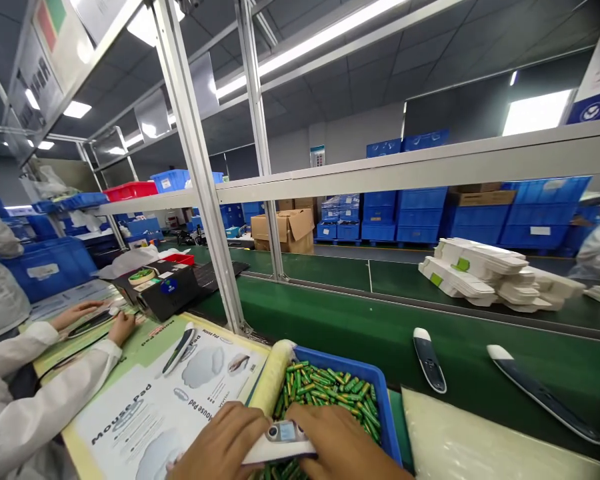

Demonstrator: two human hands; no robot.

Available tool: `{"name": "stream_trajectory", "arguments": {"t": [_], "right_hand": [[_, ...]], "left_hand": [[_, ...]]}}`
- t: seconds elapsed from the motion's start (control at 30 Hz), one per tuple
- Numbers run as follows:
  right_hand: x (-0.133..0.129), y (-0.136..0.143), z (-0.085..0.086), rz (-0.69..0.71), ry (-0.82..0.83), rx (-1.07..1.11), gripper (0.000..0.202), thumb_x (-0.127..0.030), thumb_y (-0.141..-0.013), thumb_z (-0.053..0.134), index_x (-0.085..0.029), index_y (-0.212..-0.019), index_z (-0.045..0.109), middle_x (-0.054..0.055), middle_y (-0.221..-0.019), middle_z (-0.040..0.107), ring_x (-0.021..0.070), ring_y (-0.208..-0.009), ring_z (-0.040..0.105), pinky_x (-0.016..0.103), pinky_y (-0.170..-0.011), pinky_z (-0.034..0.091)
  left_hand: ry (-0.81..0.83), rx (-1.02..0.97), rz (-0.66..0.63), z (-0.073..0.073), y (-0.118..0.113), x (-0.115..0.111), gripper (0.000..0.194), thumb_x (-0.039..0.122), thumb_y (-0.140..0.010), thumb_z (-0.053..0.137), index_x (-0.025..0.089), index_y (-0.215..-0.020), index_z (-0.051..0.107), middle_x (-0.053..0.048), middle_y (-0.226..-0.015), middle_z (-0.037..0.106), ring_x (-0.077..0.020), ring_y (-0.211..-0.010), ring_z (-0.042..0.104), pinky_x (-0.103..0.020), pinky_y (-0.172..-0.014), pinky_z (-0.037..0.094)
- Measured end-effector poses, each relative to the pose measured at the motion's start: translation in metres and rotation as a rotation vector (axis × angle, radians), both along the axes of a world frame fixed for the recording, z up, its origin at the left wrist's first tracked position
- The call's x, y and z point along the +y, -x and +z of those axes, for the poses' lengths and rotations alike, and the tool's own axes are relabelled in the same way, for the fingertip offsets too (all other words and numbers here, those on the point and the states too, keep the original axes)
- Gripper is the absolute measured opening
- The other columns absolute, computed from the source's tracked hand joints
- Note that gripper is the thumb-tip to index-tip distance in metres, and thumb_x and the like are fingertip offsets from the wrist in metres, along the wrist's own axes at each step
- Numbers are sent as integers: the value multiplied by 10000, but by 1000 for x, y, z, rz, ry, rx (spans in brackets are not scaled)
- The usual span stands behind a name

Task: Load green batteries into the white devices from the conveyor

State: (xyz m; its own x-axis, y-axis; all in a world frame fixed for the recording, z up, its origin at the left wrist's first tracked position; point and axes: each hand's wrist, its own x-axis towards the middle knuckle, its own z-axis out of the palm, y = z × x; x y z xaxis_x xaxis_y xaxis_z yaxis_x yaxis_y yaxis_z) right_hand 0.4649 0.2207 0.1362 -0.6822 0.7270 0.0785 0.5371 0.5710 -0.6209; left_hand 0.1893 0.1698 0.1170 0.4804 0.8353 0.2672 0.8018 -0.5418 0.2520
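Observation:
Both my hands hold a slim white handheld device [283, 433] with a small screen and a round button. My left hand [225, 440] is closed on its left end, and my right hand [337, 440] grips the right end. Directly beneath the device is a blue bin [383, 400] full of loose green and gold batteries [330, 390]. A yellowish rolled wrap [273, 380] lies along the bin's left rim. To the left, a similar dark and white device [179, 348] rests on printed mouse pad sheets [145, 413].
Two dark, white-tipped devices [430, 360] lie on the green conveyor [325, 320], beyond a pale plastic-covered pad [480, 433]. Stacked white cartons [485, 273] sit farther back. A metal post [200, 160] rises ahead. At left, a co-worker's hands [123, 327] handle a dark cable-like item.

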Motion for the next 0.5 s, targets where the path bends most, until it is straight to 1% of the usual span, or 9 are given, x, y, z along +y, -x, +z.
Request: {"name": "stream_trajectory", "arguments": {"t": [0.03,0.07,0.13,0.2,0.27,0.33,0.4,0.47,0.5], "right_hand": [[3,-6,5,-42,-32,38,365,-106,-769,637,-274,-1085,710,35,-1116,782,273,-1040,719,312,-883,478],[7,-13,9,-97,-50,105,356,-111,-769,635,-269,-1082,696,36,-1094,779,268,-1003,719,304,-842,477],[17,-23,15,-238,-52,272,271,-189,-863,620,-270,-1118,663,37,-993,761,243,-850,704,287,-715,470],[24,-24,10,-381,-68,388,223,-286,-972,559,-265,-1184,625,43,-906,731,228,-725,666,285,-621,454],[26,-18,-6,-390,-155,324,239,-254,-966,563,-253,-1199,613,66,-916,740,244,-753,688,302,-646,479],[28,-11,-22,-275,-245,107,372,-109,-856,603,-247,-1201,621,96,-1032,772,283,-904,733,334,-770,511],[33,-13,-28,-214,-239,-99,558,-21,-770,601,-242,-1282,590,102,-1051,779,304,-936,740,357,-802,506],[44,-28,-20,-281,-150,-80,609,-45,-798,608,-233,-1368,502,80,-994,761,269,-835,721,335,-739,490],[52,-38,-13,-327,-91,16,546,-103,-844,627,-232,-1352,475,58,-965,742,235,-767,691,314,-700,475]], "left_hand": [[-57,-41,77,-8,12,4,456,492,-1025,582,393,-1468,619,-66,-1400,743,-314,-1277,703,-469,-1108,587],[-110,-89,195,-17,28,11,518,519,-1014,582,350,-1504,585,-92,-1474,695,-332,-1359,652,-490,-1152,558],[-156,-160,504,-33,63,32,625,563,-1010,513,246,-1549,517,-147,-1581,590,-352,-1465,554,-520,-1219,491],[-135,-160,768,-43,97,58,727,588,-988,431,128,-1550,474,-217,-1592,539,-381,-1496,496,-556,-1249,434],[-115,-158,944,-48,122,82,801,593,-981,340,42,-1555,431,-299,-1591,487,-466,-1490,463,-671,-1192,429],[-88,-163,1052,-54,135,99,841,586,-985,278,-15,-1560,402,-360,-1587,450,-530,-1469,458,-734,-1129,434],[-52,-148,1088,-62,140,109,847,582,-984,271,-34,-1546,426,-362,-1552,495,-523,-1452,485,-713,-1162,404],[-30,-115,1068,-72,142,112,822,574,-988,262,1,-1544,458,-315,-1516,560,-482,-1451,504,-661,-1227,346],[-25,-98,1051,-76,142,112,807,573,-992,248,36,-1555,464,-283,-1517,575,-465,-1456,506,-644,-1249,317]]}}
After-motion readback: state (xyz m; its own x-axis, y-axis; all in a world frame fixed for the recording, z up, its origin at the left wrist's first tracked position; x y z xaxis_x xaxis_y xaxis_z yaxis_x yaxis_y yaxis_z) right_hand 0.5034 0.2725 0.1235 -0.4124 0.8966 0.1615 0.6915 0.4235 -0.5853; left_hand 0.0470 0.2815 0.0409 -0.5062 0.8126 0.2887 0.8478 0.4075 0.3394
